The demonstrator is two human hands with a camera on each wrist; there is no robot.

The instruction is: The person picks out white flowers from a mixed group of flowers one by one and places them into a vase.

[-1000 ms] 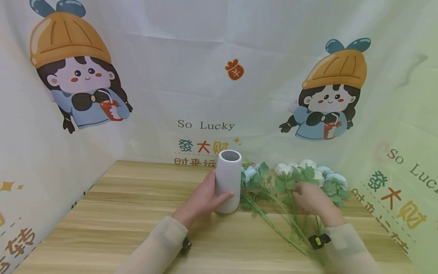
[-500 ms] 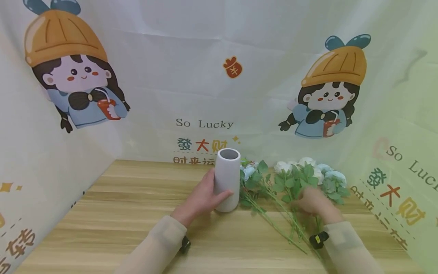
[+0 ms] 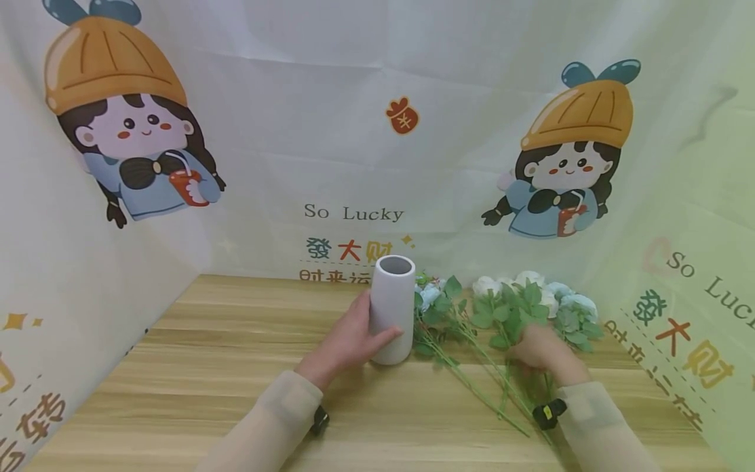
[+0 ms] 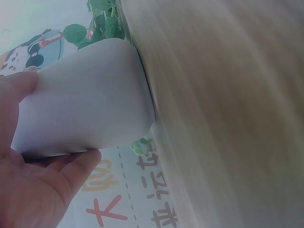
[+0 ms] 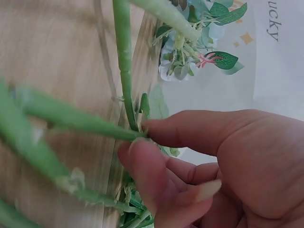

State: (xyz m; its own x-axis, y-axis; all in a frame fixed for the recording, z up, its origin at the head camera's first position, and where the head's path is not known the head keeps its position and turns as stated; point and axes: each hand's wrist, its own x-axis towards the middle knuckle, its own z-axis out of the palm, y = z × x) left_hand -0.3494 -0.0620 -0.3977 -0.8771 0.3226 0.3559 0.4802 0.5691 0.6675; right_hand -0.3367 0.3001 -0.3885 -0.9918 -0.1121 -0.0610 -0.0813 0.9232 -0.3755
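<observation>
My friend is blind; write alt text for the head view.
A person's left hand grips an upright white vase on a wooden table; the right hand is among stems of white and pale blue flowers. A cartoon backdrop hangs behind.

White vase (image 3: 392, 301) at centre: ceramic-looking, smooth, matt. Petals (image 3: 578, 307) at right: clothlike; stems (image 5: 124, 57), left in the right-wrist view: plastic-looking. Table (image 3: 212, 373) at bottom: wood-grained. Backdrop (image 3: 295, 131) across the top: creased, matt cloth.
</observation>
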